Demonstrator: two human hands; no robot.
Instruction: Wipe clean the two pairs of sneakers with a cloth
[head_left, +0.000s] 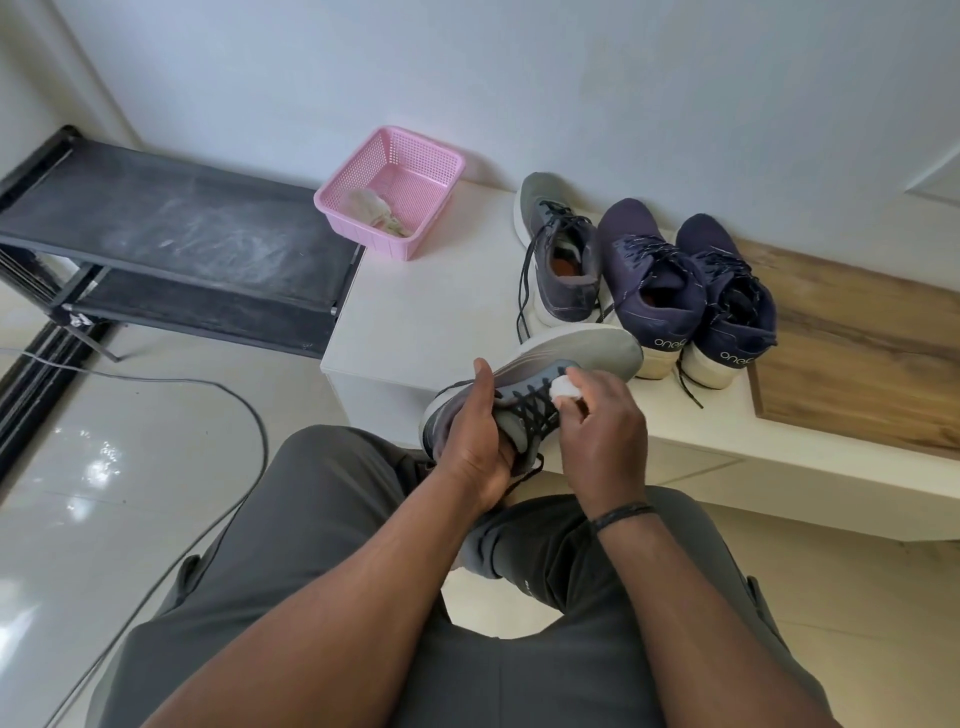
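**Grey sneaker held for wiping at the laces**

Grey mesh forms the upper of the held sneaker (524, 384), which sits above the person's knees at the near edge of the white tabletop (415, 306). The left hand (475, 441) grasps its heel and collar. The right hand (602, 415) pinches a small white cloth (563, 387) against the laces, near the tongue.

The matching grey sneaker (558, 249) stands on the tabletop further back, and the two navy sneakers (685, 280) stand just to its right, near the wall. A pink basket (389, 192) at far left holds another rag.

Risks from here:
- The cloth is small; it may snag in the laces and slip from the pinch.
- The grasp covers the heel, so that area may be left unwiped.
- A loose lace hanging below the sneaker may catch on the knee.
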